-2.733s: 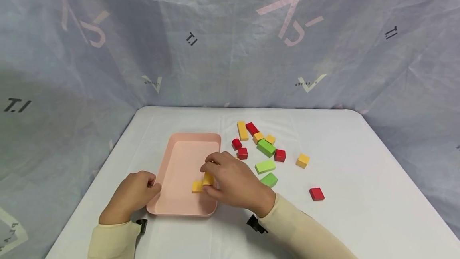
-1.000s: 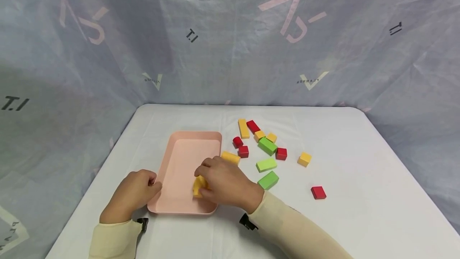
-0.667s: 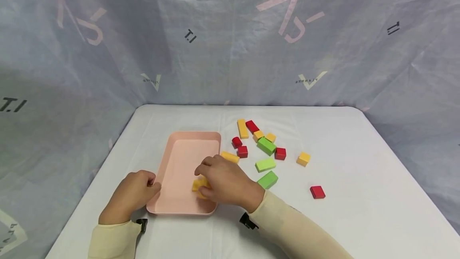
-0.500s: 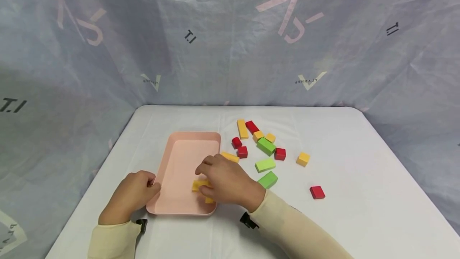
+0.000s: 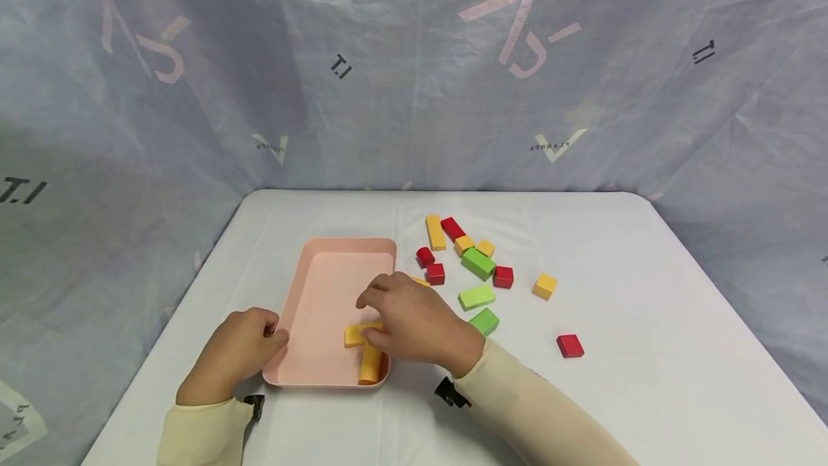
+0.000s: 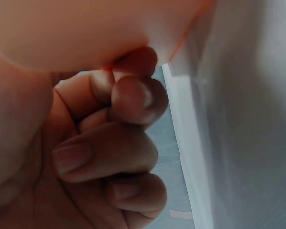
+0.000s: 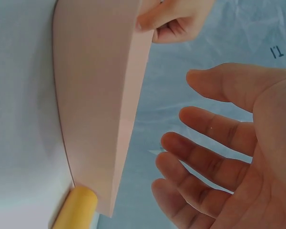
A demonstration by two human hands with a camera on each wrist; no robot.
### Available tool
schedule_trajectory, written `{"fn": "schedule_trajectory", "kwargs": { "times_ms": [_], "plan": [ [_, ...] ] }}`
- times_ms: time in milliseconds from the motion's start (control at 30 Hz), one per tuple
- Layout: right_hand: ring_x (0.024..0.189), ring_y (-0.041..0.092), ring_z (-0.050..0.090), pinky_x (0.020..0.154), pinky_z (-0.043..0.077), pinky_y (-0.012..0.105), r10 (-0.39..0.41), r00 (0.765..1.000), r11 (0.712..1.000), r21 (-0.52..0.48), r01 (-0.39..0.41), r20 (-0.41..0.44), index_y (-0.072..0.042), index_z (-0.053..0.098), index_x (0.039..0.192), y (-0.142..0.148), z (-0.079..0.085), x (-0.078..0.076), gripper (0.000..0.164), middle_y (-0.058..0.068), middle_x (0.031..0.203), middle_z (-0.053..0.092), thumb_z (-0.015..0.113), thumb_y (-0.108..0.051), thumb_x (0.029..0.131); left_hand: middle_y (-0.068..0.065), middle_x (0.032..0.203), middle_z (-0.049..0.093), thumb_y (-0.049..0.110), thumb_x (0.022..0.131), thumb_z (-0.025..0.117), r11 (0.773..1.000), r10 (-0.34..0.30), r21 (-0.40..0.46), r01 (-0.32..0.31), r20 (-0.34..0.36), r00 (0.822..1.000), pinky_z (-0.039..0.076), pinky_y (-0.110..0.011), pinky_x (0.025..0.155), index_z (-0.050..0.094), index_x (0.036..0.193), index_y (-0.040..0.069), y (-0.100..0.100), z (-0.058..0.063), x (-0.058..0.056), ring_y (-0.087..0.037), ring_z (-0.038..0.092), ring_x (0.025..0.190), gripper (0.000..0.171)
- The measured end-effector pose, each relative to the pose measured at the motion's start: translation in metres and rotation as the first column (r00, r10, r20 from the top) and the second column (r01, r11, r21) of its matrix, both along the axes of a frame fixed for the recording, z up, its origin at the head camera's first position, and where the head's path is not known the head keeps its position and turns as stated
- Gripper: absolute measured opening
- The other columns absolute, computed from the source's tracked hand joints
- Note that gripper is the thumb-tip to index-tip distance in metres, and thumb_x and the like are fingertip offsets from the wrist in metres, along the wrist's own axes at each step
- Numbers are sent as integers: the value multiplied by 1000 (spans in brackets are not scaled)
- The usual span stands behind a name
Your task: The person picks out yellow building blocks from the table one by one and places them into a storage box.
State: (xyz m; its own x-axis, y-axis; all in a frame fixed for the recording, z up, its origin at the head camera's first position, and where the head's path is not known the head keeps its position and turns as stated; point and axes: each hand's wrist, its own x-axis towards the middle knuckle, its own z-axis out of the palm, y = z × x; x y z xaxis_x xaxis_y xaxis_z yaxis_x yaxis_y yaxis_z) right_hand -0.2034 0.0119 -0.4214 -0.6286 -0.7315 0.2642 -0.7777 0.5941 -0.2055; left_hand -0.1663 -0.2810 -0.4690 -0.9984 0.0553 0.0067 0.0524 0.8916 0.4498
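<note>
My left hand [image 5: 236, 351] pinches the left wall of a pink plastic tray [image 5: 323, 290], with the thumb at the rim and the other fingers curled below. In the left wrist view the tray wall [image 6: 86, 33] runs over the curled fingers. My right hand [image 5: 414, 322] hovers over the tray's right side, its fingers spread and nothing between them, as the right wrist view confirms. Beneath it a yellow cylinder [image 5: 370, 367] lies in the tray's front right corner. A yellow block [image 5: 353, 336], partly hidden by the thumb, lies behind that cylinder.
Outside the tray's right wall lies another yellow cylinder [image 7: 76, 210], mostly covered by the right hand in the head view. Green blocks [image 5: 477, 298], red blocks [image 5: 503, 277] and yellow blocks [image 5: 545, 286] are scattered to the right. A lone red block [image 5: 570, 346] sits nearer the front.
My right hand has laid the yellow cylinder down in the tray, let go of it, and drawn slightly up and right. The left hand has kept its hold on the tray.
</note>
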Motion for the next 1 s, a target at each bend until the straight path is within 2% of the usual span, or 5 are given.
{"fn": "schedule_trajectory", "kwargs": {
  "times_ms": [233,467,867,1000],
  "plan": [
    [97,9,41,70,49,27,-24,1000,1000,-16,24,13,-24,63,107,10,7,-2,27,-10,105,53,64,-30,81,6,48,21,11,76,59,1000,-11,10,11,7,1000,19,-27,42,30,53,17,1,1,-1,-10,17,44,38],
    [93,8,40,65,47,25,-3,1000,999,-49,4,6,-23,63,107,17,11,-4,27,-10,105,53,64,-31,82,6,47,25,13,77,59,1000,-5,3,5,43,999,21,-27,41,34,53,16,0,1,-2,-10,21,43,35],
    [94,3,42,70,48,27,-32,999,996,-82,33,8,-22,63,109,31,21,-10,29,-9,109,54,65,-36,84,7,47,22,11,75,59,1000,-22,-9,22,-10,1000,19,-27,41,31,52,17,1,3,-1,-10,18,44,37],
    [101,6,44,78,49,30,-63,998,996,-67,63,5,-22,63,109,37,25,-12,29,-8,110,56,64,-38,85,7,47,22,12,77,59,999,-31,-19,31,-6,1000,18,-27,41,31,51,17,1,3,-2,-10,18,43,38]
  ]
}}
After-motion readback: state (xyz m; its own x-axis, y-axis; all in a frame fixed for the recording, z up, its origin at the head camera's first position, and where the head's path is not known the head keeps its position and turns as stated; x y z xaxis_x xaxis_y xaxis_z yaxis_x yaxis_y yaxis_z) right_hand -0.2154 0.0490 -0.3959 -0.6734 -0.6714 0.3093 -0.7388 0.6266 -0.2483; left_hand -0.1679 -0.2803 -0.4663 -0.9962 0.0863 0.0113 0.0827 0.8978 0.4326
